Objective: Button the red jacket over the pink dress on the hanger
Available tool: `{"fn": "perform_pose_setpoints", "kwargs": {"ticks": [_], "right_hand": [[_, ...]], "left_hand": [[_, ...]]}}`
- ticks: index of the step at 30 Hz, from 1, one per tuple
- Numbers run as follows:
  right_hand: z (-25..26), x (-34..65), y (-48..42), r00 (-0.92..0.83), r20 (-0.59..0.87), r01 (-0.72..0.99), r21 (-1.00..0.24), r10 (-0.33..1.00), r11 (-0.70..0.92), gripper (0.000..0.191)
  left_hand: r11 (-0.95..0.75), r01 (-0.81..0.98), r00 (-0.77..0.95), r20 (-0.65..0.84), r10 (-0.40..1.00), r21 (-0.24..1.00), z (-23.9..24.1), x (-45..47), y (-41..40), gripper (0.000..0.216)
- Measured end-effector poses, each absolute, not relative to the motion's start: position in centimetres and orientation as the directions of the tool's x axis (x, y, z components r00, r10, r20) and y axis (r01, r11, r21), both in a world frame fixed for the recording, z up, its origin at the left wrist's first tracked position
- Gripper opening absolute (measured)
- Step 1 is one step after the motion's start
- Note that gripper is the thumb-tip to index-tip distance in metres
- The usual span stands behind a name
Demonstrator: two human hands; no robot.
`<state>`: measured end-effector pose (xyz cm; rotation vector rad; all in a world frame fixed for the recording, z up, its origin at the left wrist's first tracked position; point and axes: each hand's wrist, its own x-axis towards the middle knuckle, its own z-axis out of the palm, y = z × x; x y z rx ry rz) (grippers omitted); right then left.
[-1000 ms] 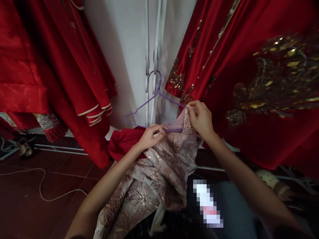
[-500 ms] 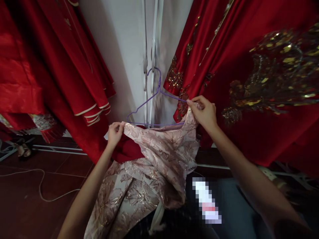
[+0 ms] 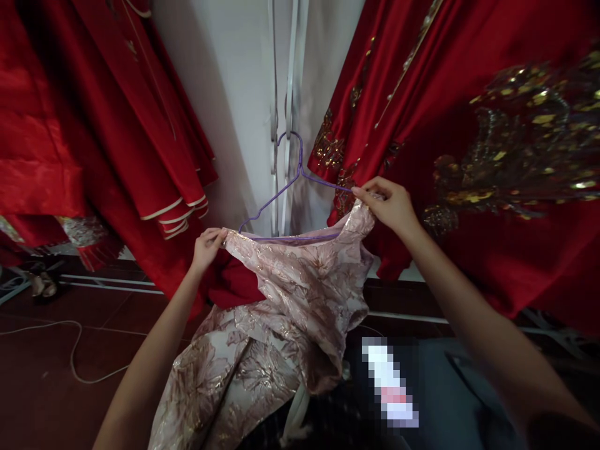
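Since a second ago, the left hand (image 3: 209, 247) has been travelling outward from the middle of the hanger's lower bar, and it is now sitting past the left end of the purple hanger (image 3: 300, 165). With it, the left shoulder corner of the pink brocade garment (image 3: 309, 269) is spreading wide, while the right hand (image 3: 391, 203) is staying close to the hanger's right end. Both hands are gripping: the left is pinching its corner of the cloth between thumb and fingers, and the right is pinching the other shoulder the same way.

The garment is hanging between the hands, its neckline facing up toward the hanger and running across the view, the right end standing higher than the left. Its long axis is dropping from that neckline toward the lower left, the bodice bunching in the middle and the skirt spilling out of the bottom edge. The hanger's hook is pointing up, overlapping the white metal rods (image 3: 289, 75); whether it is catching on them, I cannot tell.

Red cloth (image 3: 237, 284) is showing just below the left hand. Red garments with pale trim (image 3: 140, 125) are hanging on the left, and sequinned red garments (image 3: 445, 112) are hanging on the right.
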<state>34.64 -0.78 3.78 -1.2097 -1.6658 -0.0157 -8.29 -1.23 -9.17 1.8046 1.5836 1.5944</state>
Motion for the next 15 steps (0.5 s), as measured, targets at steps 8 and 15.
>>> {"fn": "perform_pose_setpoints", "kwargs": {"ticks": [8, 15], "right_hand": [[2.8, 34.0, -0.5, -0.004, 0.669, 0.592, -0.598, 0.743, 0.541, 0.035], [2.5, 34.1, -0.5, 0.031, 0.677, 0.576, -0.613, 0.735, 0.540, 0.031]], "left_hand": [[-0.585, 0.573, 0.088, 0.666, 0.741, 0.574, -1.2, -2.9, -1.9, 0.032], [-0.307, 0.199, -0.006, 0.315, 0.949, 0.931, -2.7, -5.8, -0.6, 0.059]]}}
